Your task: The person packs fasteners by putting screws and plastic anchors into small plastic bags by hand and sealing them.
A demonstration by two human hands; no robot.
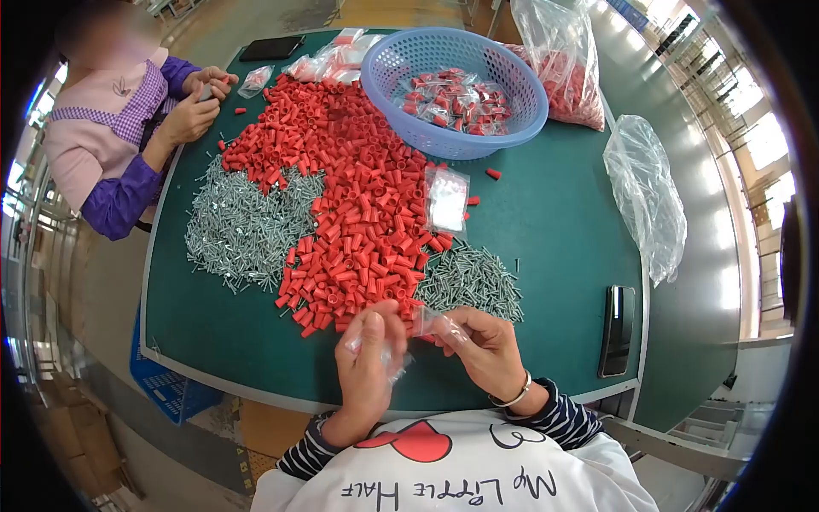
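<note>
So the words I can make out are on the white top [384, 474] of whoever's wearing the camera: "My Little Half" [458, 489], in dark, hand-drawn-looking letters. It's upside down from this angle, so "My" sits on the right, "Little" in the middle and "Half" on the left. There's a curly dark mark [516, 437] on the top too, near a red heart [424, 444], but I honestly can't tell if that's a letter or number or just a doodle.

Both hands [372, 363] are raised, fingers curled inward.
</note>
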